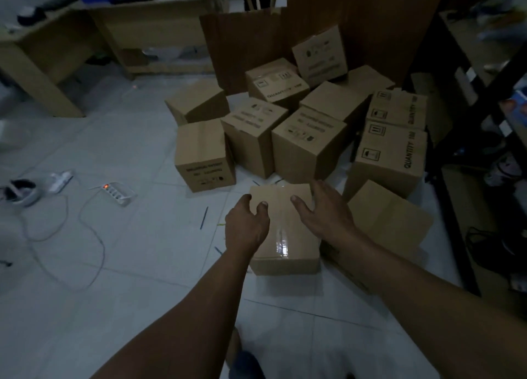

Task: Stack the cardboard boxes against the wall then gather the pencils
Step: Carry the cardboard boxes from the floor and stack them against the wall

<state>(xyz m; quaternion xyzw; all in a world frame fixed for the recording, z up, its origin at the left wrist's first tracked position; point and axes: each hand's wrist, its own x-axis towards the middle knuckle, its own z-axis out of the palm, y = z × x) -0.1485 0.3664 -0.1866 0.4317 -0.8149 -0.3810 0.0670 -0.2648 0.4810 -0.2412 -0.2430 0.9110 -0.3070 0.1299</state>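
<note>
The left grip [246, 221] curls over the left edge of the nearest cardboard box [288, 224] on the floor [142, 279], while the right grip [322, 210] lies spread across its top right, a blue pencil [203, 218] just left.

Item 1, nearest box [285, 227]: plain brown cardboard, top seam sealed with glossy clear tape, upright on floor tiles. Second box [390, 219]: just beside it at right, plain, tilted. Remaining boxes: loose cluster beyond, printed faces at mixed angles. Front-left box [204, 153]: upright, print on near side. Right of cluster: upper printed box [396, 109] sits on lower printed box [390, 156]. Rear box [319, 55]: tilted, resting on others. Blue pencil [204, 218]: flat on floor, left of nearest box. Second blue pencil [218, 250]: closer in, short length visible.
</note>
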